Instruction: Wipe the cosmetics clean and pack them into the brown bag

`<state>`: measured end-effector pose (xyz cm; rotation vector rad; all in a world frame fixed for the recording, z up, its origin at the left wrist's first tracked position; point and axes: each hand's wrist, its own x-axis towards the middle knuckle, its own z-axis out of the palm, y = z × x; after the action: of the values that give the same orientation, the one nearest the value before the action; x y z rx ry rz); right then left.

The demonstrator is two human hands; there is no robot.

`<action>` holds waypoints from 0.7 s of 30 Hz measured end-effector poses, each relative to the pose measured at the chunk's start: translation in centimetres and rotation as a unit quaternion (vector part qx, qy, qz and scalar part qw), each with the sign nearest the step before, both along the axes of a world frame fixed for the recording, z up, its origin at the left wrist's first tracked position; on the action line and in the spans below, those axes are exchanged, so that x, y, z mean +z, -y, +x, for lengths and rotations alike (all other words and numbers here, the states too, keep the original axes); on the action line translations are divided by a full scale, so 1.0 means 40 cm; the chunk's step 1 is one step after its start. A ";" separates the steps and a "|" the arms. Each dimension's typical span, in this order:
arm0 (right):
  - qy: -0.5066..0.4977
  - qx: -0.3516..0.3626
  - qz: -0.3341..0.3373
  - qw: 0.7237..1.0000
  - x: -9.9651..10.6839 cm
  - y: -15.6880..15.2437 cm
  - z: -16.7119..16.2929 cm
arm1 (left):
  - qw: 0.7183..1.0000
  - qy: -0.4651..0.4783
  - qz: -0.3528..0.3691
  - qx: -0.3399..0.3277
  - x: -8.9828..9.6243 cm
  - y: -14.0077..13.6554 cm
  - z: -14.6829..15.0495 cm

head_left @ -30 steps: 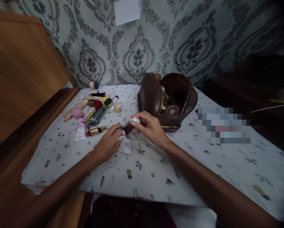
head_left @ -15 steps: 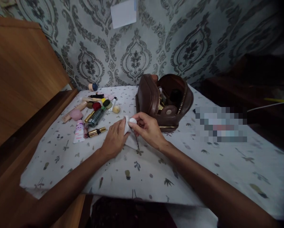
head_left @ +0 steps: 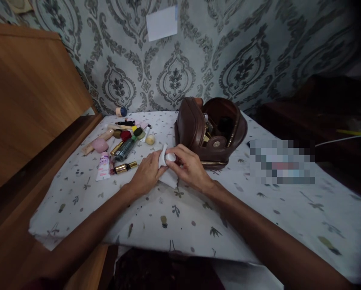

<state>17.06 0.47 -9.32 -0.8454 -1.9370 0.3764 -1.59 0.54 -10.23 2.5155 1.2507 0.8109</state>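
Note:
My left hand is closed on a white wipe or tissue, whose loose end hangs below my fingers. Pinched in my right hand is a small item with a round white top; its lower part is hidden by my fingers. The wipe touches this item, and both hands meet just above the table. Behind my right hand stands a brown cosmetic bag, unzipped, with several items inside. Left of my left hand lies a gold and black tube.
Several cosmetics lie at the left: a pink and white squeeze tube, a pink sponge, a dark green bottle and a round yellowish jar. A blurred-out flat object lies at the right. A wooden panel borders the left side.
The white-topped item has turned slightly in my right fingers, and the wipe's upper edge stands higher against it. The whole view has shifted a little.

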 end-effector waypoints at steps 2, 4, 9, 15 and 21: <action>-0.013 -0.002 -0.001 1.000 0.002 0.003 -0.002 | 0.999 0.006 -0.032 -0.011 0.013 -0.004 0.001; -0.041 -0.007 -0.029 0.999 0.005 0.005 -0.004 | 0.997 0.027 -0.072 -0.023 0.017 -0.012 -0.007; -0.172 0.006 -0.149 0.974 0.019 0.007 -0.008 | 0.988 0.085 -0.125 -0.034 0.007 -0.027 -0.045; -0.262 0.024 -0.236 0.935 0.046 0.005 -0.002 | 0.961 0.201 -0.185 -0.044 0.005 -0.017 -0.045; -0.289 0.030 -0.254 0.922 0.047 0.008 -0.011 | 0.907 0.368 -0.207 0.004 -0.011 0.003 -0.023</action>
<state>16.63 0.14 -7.43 -0.8714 -1.3208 1.0725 -2.50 0.40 -10.69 1.6207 1.0126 1.1882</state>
